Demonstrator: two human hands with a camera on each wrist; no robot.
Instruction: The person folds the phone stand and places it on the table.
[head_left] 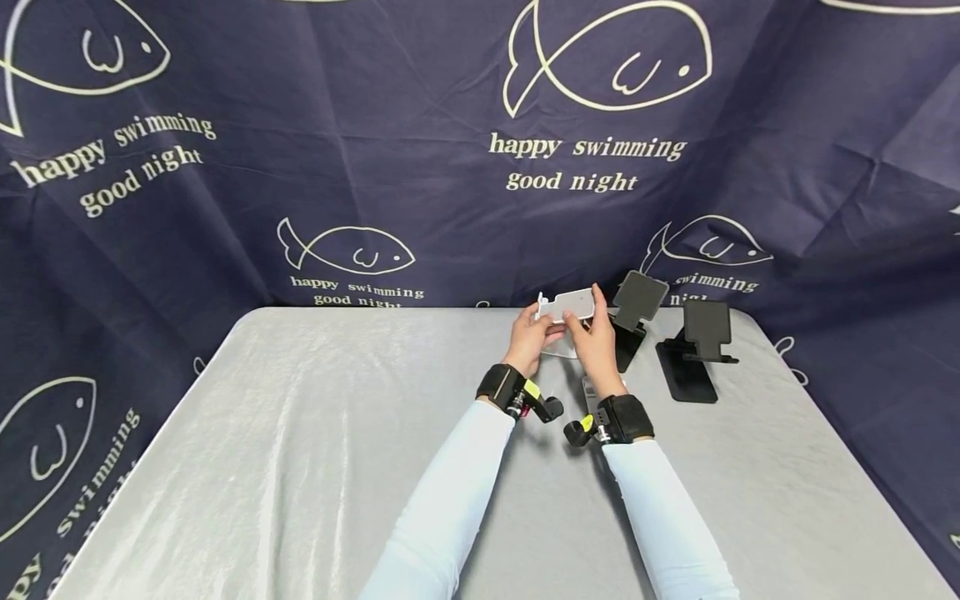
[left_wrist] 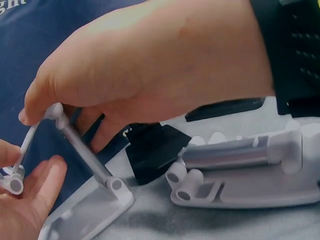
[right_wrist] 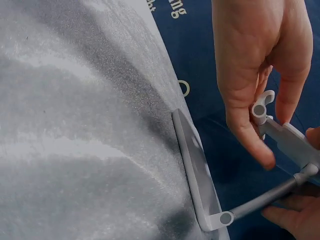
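A white phone stand [head_left: 576, 303] is held up near the table's back edge, its upper plate raised on a silver post [left_wrist: 85, 150] above a white base [left_wrist: 87, 212]. My left hand [head_left: 527, 343] pinches the left end of the plate, by the small curled lip seen in the right wrist view. At the other side, my right hand [head_left: 597, 348] grips the plate near the top of the post, thumb on its face. A second white phone stand [left_wrist: 240, 170], folded flat, lies on the table beneath my right wrist, which partly hides it in the head view.
Two black phone stands stand unfolded to the right: one black stand [head_left: 640, 297] just beyond my right hand, another black stand [head_left: 707, 329] farther right. The grey cloth-covered table [head_left: 315, 450] ends at the back against a dark blue curtain [head_left: 420, 150] printed with fish.
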